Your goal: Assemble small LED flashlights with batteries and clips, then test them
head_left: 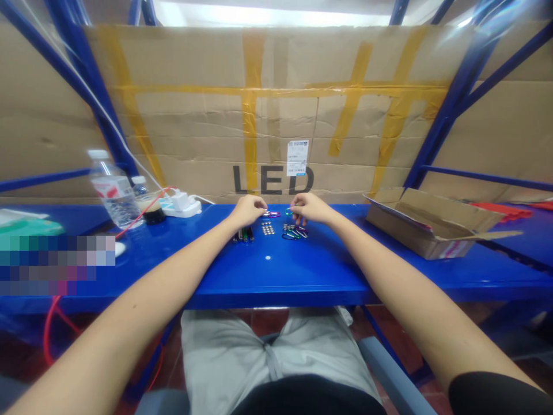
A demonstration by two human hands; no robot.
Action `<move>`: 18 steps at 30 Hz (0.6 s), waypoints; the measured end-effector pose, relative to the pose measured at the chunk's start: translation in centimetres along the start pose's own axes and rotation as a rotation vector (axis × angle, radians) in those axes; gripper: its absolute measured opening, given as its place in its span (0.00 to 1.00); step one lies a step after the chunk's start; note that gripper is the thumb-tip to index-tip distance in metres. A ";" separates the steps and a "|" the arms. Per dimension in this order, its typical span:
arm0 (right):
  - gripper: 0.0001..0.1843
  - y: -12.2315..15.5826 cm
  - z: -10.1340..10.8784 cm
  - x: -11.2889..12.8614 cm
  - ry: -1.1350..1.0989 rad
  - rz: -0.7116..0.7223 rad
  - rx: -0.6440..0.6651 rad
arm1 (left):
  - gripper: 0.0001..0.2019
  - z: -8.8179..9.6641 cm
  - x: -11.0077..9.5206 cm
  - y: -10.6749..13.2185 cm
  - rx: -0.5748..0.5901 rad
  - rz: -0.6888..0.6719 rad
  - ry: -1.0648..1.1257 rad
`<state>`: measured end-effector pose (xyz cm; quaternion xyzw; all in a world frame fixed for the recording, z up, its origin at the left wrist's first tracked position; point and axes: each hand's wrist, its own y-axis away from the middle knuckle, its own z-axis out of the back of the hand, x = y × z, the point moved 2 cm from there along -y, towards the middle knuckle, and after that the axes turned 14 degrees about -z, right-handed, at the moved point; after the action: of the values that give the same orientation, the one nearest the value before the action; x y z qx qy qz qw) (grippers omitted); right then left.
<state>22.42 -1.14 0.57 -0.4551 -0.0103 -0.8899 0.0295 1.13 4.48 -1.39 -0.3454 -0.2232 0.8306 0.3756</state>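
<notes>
My left hand [250, 210] is closed, its fingertips pinched at the pale end of a small, shiny purple metal piece [272, 214], whose exact kind is too small to make out. A green carabiner [288, 212] is pinched between the thumb and finger of my right hand [309, 208], just above the table. Below that hand lies a loose group of coloured carabiners [295, 232]. Several small round silver pieces [268, 229] sit in rows between my hands. Beside my left wrist are several dark, slim tubes [244, 234] in a row, partly covered by the forearm.
On the blue table [268, 279], an open cardboard box [425, 227] stands right. To the left are a water bottle [113, 193], a dark-filled bottle [149, 202], a white power strip [181, 204] and a red cable [140, 213]. A large carton [207, 138] rises behind.
</notes>
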 end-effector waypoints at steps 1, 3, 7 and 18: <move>0.09 0.0 0.1 0.0 0.013 -0.004 -0.008 | 0.03 -0.3 -0.5 0.0 0.026 -0.021 0.020; 0.08 -0.2 0.4 -0.1 0.043 -0.025 -0.032 | 0.04 -1.1 -1.6 0.1 0.092 -0.050 0.049; 0.08 -0.8 1.0 -0.8 0.107 -0.076 -0.072 | 0.08 -2.7 -3.2 0.2 0.225 -0.197 -0.079; 0.02 0.0 1.3 -0.7 0.227 -0.062 0.200 | 0.10 -3.8 -3.8 0.1 0.325 -0.293 -0.291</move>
<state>23.91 -1.02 0.75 -0.3457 -0.1093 -0.9307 0.0483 5.69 1.88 -2.43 -0.1215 -0.1863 0.8333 0.5062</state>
